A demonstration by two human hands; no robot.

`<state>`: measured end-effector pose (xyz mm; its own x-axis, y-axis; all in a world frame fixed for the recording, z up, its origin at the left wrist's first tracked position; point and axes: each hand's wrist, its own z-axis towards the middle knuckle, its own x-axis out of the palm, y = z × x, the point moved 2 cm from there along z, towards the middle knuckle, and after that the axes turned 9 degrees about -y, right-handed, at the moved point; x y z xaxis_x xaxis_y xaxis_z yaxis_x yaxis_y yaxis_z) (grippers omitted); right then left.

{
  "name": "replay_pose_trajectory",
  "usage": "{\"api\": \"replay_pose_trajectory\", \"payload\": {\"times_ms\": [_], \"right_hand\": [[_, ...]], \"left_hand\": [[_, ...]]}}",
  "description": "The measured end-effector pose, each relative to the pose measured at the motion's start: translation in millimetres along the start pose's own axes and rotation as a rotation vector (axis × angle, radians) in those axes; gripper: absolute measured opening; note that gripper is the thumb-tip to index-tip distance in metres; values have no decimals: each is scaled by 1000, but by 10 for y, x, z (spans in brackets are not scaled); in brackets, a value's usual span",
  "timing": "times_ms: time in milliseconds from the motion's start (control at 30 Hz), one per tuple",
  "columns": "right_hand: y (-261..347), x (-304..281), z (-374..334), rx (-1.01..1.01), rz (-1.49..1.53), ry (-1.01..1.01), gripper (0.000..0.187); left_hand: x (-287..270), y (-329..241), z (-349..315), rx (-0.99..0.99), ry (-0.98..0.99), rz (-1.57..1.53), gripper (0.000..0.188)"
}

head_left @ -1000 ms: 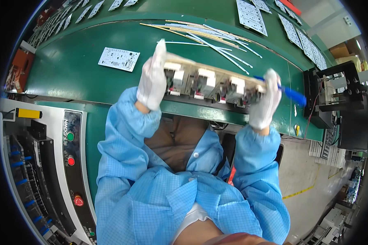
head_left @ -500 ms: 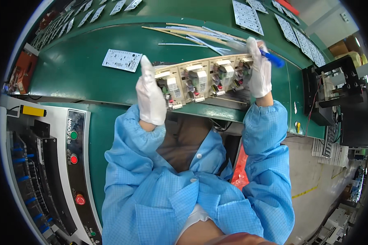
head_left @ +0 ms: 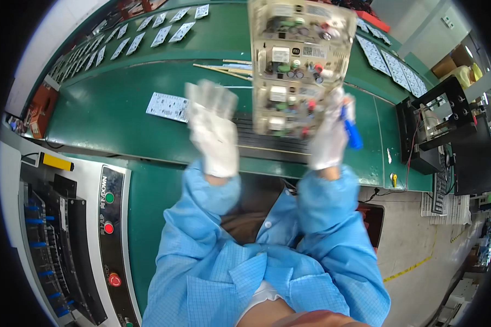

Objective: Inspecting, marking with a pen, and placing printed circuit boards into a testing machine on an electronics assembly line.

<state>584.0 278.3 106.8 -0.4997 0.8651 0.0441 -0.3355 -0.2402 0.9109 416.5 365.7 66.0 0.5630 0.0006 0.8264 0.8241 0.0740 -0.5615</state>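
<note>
A long tan circuit board panel point(head_left: 299, 80) stands raised above the green bench. Several repeated groups of white, green, red and dark parts sit along its face. My right hand point(head_left: 327, 139), in a white glove, grips the panel at its lower right edge. A blue pen-like tool point(head_left: 352, 131) is also with that hand, sticking out on its right side; motion blur hides its exact kind. My gloved left hand point(head_left: 215, 139) is off the panel, fingers spread and blurred. Just beyond its fingers lies a small white circuit board point(head_left: 167, 106).
Thin yellow and white strips point(head_left: 223, 72) lie behind the panel. A dark ridged strip point(head_left: 245, 133) runs along the bench's near side. White boards point(head_left: 161, 36) stand in rows at the back. A button panel point(head_left: 111, 218) is at left, a black fixture point(head_left: 442, 109) at right.
The panel has swung from lying sideways between both hands to upright in my right hand. My left hand has let go of it and opened. The blue tool now points downward.
</note>
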Motion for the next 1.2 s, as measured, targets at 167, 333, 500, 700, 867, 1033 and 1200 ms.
{"api": "replay_pose_trajectory", "payload": {"times_ms": [167, 333, 500, 700, 867, 1033, 1200], "right_hand": [[272, -236, 536, -772, -519, 505, 18], [283, 25, 320, -983, -767, 930, 20], [272, -150, 251, -904, -825, 984, 22], [92, -103, 395, -967, -849, 891, 22], [-521, 283, 837, -423, -679, 907, 35], [-712, -203, 1179, 36, -551, 615, 40], [-298, -540, 1338, -293, -702, 504, 31]], "left_hand": [[526, -809, 272, 682, 460, 795, 41], [705, -565, 193, 488, 1322, 1560, 31], [503, -414, 103, 811, 1379, 1742, 27], [576, -306, 222, 738, 1569, 1872, 27], [436, 288, 1098, 504, 1712, 1641, 37], [-103, 149, 1797, -10, 1182, 1477, 55], [535, -282, 2465, 1033, 1289, 1952, 47]]}}
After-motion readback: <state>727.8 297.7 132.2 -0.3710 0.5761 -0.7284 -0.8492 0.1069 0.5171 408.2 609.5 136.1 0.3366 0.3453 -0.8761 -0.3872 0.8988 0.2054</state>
